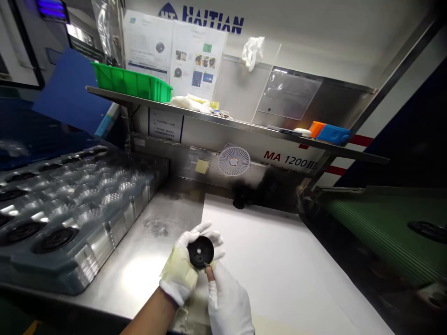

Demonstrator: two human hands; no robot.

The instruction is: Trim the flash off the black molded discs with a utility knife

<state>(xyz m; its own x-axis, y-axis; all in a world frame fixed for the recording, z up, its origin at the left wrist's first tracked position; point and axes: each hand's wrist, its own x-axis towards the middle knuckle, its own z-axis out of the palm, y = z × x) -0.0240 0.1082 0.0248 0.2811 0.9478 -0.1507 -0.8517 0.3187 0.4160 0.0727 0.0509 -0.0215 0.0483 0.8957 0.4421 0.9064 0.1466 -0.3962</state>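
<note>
My left hand [181, 267], in a white glove with a yellowish patch, holds a round black plastic part [200, 252]. The part is dished, with a hole at its centre, and it is tilted toward me. My right hand [228, 298], gloved in white with a bare thumb tip, is closed at the part's lower edge. A small pale pointed tip shows at that thumb; whatever it belongs to is hidden in the fingers. Both hands are above the steel bench [132, 274], beside the left edge of a white sheet [272, 260].
To the left stands a clear moulded tray [94, 251] with black round parts in several pockets. A green conveyor [377, 232] at right carries another black part [428, 230]. Across the back runs a shelf [244, 124] with a green bin [132, 83]; a small white fan [233, 160] is below.
</note>
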